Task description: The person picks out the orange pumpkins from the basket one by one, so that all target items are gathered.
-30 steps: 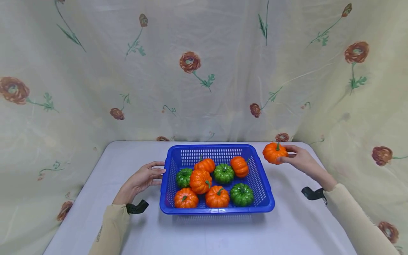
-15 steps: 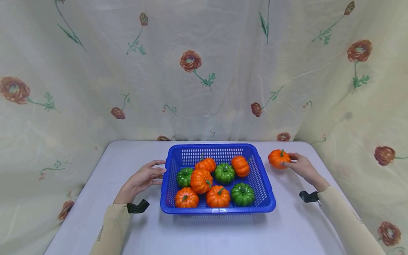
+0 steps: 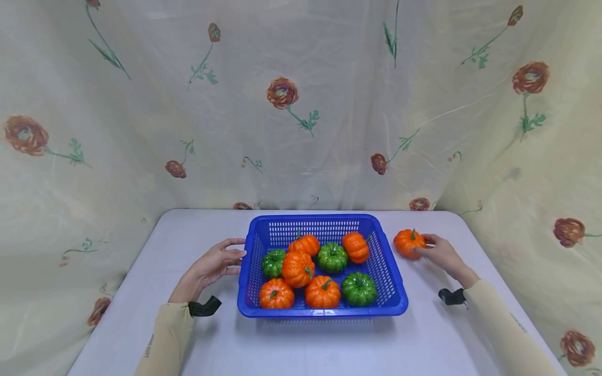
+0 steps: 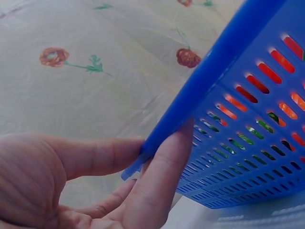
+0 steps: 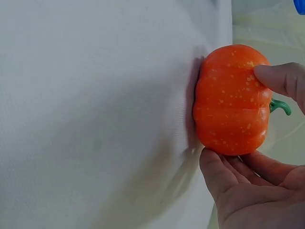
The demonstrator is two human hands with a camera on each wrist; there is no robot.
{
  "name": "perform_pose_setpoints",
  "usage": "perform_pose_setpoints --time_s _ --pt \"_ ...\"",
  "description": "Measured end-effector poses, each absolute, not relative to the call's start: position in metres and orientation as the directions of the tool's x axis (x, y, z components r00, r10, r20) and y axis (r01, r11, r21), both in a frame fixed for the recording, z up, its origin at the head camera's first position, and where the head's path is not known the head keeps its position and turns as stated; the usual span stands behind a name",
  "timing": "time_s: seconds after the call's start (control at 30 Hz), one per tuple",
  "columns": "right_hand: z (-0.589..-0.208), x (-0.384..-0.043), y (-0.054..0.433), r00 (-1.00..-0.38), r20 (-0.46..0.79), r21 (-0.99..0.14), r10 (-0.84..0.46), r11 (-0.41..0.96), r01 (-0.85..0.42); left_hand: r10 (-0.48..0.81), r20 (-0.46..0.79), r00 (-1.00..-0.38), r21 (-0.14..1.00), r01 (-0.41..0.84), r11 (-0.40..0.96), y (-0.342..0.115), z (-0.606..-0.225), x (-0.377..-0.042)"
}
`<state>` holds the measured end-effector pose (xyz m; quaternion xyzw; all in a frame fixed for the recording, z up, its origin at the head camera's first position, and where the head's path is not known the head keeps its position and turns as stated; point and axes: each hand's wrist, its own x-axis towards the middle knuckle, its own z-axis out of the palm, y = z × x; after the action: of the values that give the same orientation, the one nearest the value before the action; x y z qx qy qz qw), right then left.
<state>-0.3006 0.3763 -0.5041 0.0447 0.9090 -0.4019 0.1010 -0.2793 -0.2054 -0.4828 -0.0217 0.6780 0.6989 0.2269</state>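
My left hand [image 3: 213,266] pinches the left rim of a blue plastic basket [image 3: 324,312]; in the left wrist view the thumb lies on one side of the rim and the fingers [image 4: 162,176] on the other. To the right of the basket, my right hand [image 3: 444,257] holds a small orange pumpkin [image 3: 408,243] with a green stem. The right wrist view has this pumpkin [image 5: 233,102] upright at the tabletop, the thumb on one side and the fingertips [image 5: 214,167] on the opposite side. Inside the basket lie several orange pumpkins [image 3: 322,293] and green pumpkins [image 3: 359,290].
The basket stands mid-way along a white-covered table [image 3: 310,350]. A pale curtain [image 3: 329,136] printed with flowers hangs behind and on both sides. Each wrist wears a black camera mount [image 3: 204,306], and both sleeves are beige.
My right hand has lowered the orange pumpkin to the tabletop and brought it slightly nearer to me. The left hand and the basket stay in place.
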Motion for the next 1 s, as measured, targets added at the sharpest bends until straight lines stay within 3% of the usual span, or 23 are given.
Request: perform_pose_setpoints --time_s 0.37,0.57,1.0 --pt "-0.501 -0.301 0.374 -0.975 -0.22 -0.706 0.008 0.688 0.165 0.28 -0.352 -0.893 0.931 -0.365 0.006 -0.204 -0.479 -0.278" --pt "-0.492 -0.301 0.376 -0.992 -0.122 -0.678 0.011 0.73 0.092 0.286 -0.349 -0.893 0.932 -0.363 0.003 -0.204 -0.48 -0.278" --pt "-0.434 -0.29 0.339 -0.997 0.019 -0.643 -0.081 0.762 -0.074 0.282 -0.348 -0.894 0.933 -0.359 0.013 -0.205 -0.481 -0.279"
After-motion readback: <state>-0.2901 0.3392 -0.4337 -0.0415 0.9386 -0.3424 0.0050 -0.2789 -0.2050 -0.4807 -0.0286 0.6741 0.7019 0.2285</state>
